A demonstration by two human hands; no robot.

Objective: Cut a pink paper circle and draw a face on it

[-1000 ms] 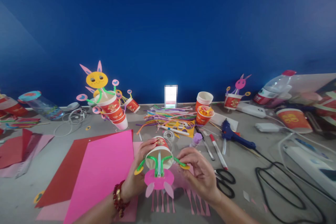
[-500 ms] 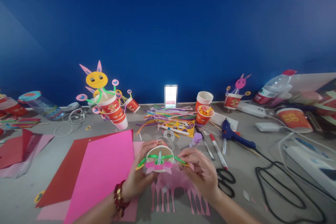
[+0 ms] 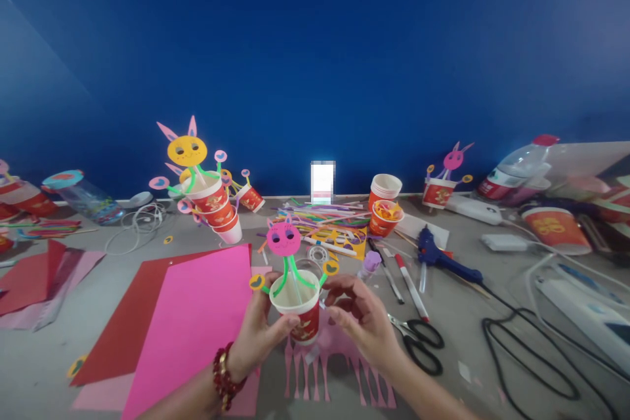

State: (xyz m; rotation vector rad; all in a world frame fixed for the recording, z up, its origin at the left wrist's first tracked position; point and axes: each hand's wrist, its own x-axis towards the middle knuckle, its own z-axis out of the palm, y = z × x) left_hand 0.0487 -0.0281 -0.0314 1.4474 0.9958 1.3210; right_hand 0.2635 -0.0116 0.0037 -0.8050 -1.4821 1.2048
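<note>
A red and white paper cup (image 3: 306, 323) stands upright, held by my left hand (image 3: 260, 325) with the thumb across its front. Out of it rises a pink rabbit face (image 3: 284, 239) on a straw, with green pipe-cleaner arms (image 3: 291, 269) ending in yellow discs. My right hand (image 3: 361, 318) is at the cup's right side, fingers apart and curved, close beneath the right yellow disc (image 3: 331, 268); nothing shows between its fingers. Pink paper cut into a fringe (image 3: 339, 348) lies under the cup. Black-handled scissors (image 3: 422, 341) rest to the right of my right hand.
Bright pink paper (image 3: 197, 321) and red sheets lie left. Finished rabbit cups (image 3: 204, 200) are stacked behind them. Pipe cleaners (image 3: 315, 213) and spare cups (image 3: 386, 187) are at the back. To the right are markers (image 3: 411, 285), a blue glue gun (image 3: 445, 256) and its cord (image 3: 534, 354).
The cup has turned from tilted toward me to upright, so the rabbit face now stands above it. My right hand has come off the right pipe-cleaner arm. My left hand keeps the cup.
</note>
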